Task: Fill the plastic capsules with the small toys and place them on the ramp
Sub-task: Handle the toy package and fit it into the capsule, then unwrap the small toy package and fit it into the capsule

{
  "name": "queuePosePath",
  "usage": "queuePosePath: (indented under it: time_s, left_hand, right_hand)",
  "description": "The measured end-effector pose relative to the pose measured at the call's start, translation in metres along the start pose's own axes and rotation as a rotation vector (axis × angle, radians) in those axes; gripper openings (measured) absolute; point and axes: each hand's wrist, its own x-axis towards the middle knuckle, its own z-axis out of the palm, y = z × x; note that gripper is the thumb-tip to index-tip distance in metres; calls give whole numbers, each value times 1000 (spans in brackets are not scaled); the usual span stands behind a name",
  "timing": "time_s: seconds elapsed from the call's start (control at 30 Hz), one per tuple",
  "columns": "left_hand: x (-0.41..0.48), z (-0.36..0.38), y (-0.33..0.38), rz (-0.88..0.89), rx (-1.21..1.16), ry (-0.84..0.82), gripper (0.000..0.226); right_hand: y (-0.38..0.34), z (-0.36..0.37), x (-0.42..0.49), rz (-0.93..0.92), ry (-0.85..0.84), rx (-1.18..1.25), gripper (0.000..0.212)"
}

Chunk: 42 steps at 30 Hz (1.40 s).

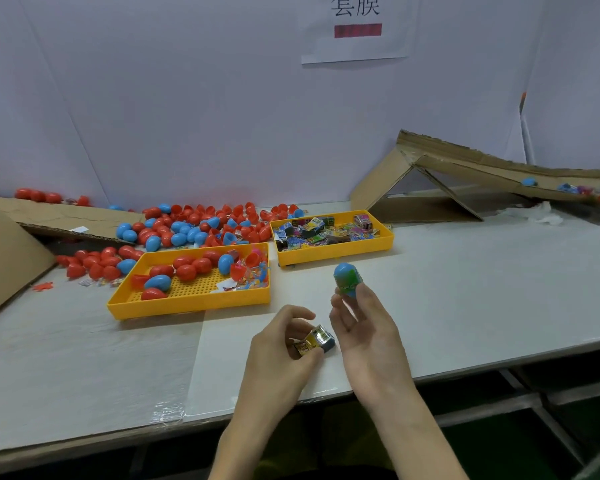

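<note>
While left hand (280, 351) pinches a toy packet (315, 340), right hand (365, 332) grips blue capsule (347, 279).
Fingers (293, 312) curled round both, above tabletop (471, 292).

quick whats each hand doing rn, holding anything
Left hand: fingers curled round a small gold toy packet.
Right hand: fingertips pinching a blue capsule with green showing on it.
</note>
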Motion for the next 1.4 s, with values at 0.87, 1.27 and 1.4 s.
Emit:
queuePosePath:
  time_s: [0.87, 1.27, 1.4]
  left_hand:
    - [3, 2, -4, 9, 30, -33, 48]
    - [0, -1, -3, 9, -18, -38, 43]
    - [0, -1, -3, 14, -16, -37, 42]
  right_hand:
    - [-24, -15, 13, -253, -146, -1319, 7]
    - [-22, -19, 14, -203, -214, -1438, 20]
    - [-20, -20, 14, -214, -223, -1421, 18]
